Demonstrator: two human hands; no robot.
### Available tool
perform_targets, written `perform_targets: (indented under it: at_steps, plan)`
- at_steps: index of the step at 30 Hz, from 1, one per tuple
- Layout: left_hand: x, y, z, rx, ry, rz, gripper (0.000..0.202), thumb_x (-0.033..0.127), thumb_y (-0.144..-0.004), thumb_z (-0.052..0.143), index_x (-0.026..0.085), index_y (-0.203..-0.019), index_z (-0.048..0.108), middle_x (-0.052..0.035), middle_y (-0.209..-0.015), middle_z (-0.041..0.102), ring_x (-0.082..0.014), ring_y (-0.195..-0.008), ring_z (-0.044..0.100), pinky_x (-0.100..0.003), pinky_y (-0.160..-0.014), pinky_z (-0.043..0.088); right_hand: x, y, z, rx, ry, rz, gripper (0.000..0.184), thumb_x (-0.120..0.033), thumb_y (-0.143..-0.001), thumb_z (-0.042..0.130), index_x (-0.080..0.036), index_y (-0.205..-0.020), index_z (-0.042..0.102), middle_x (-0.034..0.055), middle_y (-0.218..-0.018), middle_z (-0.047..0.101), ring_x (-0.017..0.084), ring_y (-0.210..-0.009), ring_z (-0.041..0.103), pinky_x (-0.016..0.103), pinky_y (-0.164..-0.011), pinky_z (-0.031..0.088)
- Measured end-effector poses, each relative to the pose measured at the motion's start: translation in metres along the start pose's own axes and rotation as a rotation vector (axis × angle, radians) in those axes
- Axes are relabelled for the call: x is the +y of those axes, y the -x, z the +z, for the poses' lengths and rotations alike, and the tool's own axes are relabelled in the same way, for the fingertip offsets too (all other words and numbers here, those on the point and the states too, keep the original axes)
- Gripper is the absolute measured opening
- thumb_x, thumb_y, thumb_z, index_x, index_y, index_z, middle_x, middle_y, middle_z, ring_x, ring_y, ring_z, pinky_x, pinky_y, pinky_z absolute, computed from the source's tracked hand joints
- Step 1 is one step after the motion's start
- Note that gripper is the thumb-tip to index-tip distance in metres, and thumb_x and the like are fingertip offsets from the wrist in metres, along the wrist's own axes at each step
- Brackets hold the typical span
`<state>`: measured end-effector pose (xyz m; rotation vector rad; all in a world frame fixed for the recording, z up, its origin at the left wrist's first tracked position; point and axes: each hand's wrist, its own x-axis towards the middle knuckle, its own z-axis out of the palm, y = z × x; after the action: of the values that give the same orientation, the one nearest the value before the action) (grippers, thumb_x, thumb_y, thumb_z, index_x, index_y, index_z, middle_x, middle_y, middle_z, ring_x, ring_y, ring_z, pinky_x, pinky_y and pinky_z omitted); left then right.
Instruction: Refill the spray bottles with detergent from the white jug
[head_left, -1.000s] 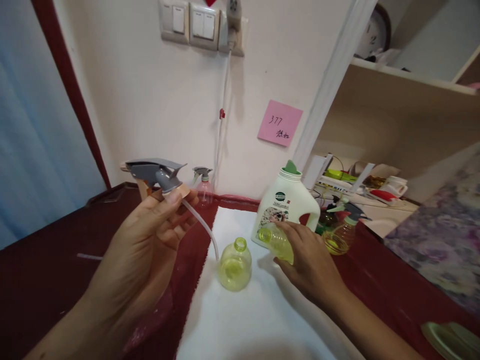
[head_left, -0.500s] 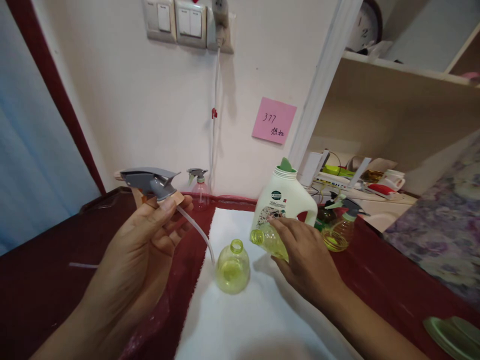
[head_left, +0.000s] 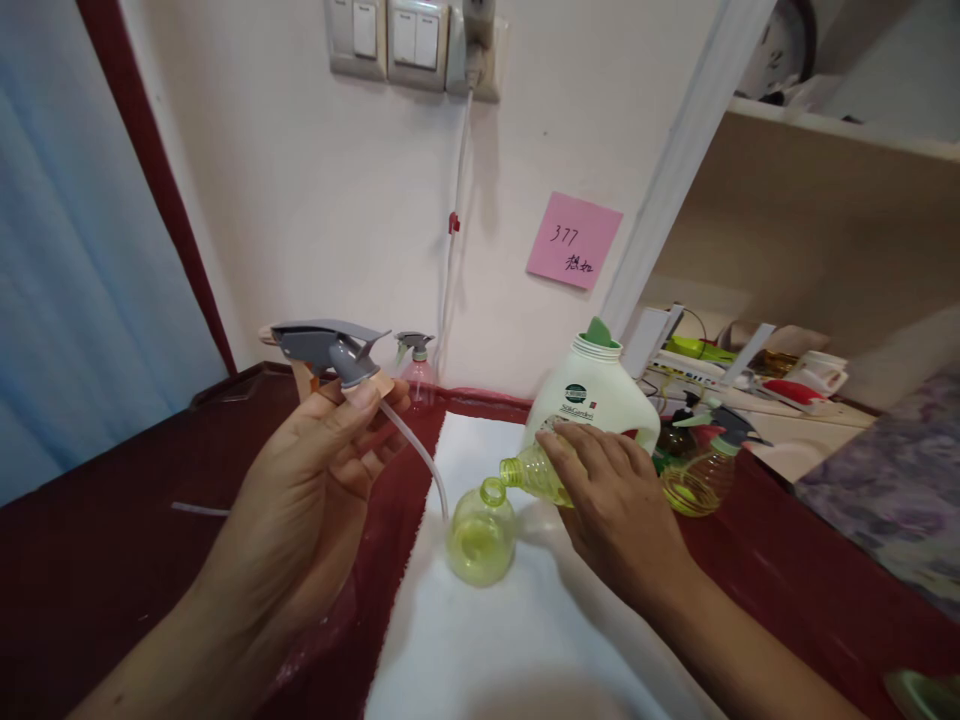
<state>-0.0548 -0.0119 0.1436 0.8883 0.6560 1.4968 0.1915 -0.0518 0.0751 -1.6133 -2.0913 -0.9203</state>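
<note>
My left hand (head_left: 315,460) pinches a grey and peach trigger spray head (head_left: 330,350) by its collar. Its clear dip tube (head_left: 416,445) hangs down to the right. My right hand (head_left: 615,490) is wrapped round a yellow-green clear bottle (head_left: 538,474), tilted well over to the left. That bottle's mouth is right at the neck of a round yellow-green bottle (head_left: 480,545), which stands upright and uncapped on a white cloth (head_left: 465,655). Some liquid shows inside the round bottle. Whether the two necks touch I cannot tell.
Behind my right hand stands a pale green jug (head_left: 570,375) with a handle. A pink spray bottle (head_left: 420,382) is by the wall. More spray bottles (head_left: 701,480) are at the right. A loose tube (head_left: 199,510) lies on the dark red table (head_left: 97,600).
My right hand has tilted its bottle further and brought its mouth to the round bottle's neck. The whole view has shifted slightly; my left hand keeps its hold on the spray head.
</note>
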Motion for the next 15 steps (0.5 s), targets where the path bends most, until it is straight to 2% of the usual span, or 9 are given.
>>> perform_targets:
  at_steps: [15]
  plan:
    - [0.0027, 0.0015, 0.0001, -0.041, 0.021, 0.004, 0.015, 0.022, -0.084, 0.072, 0.018, -0.098, 0.073, -0.0027, -0.098, 0.069, -0.0131, -0.085, 0.064, -0.017, -0.066, 0.058, -0.0012, -0.0019, -0.0001, -0.005, 0.090, -0.059, 0.054, -0.004, -0.083, 0.055, -0.017, -0.135, 0.052, 0.0156, -0.135, 0.060, 0.032, -0.125, 0.051, 0.050, -0.105, 0.033]
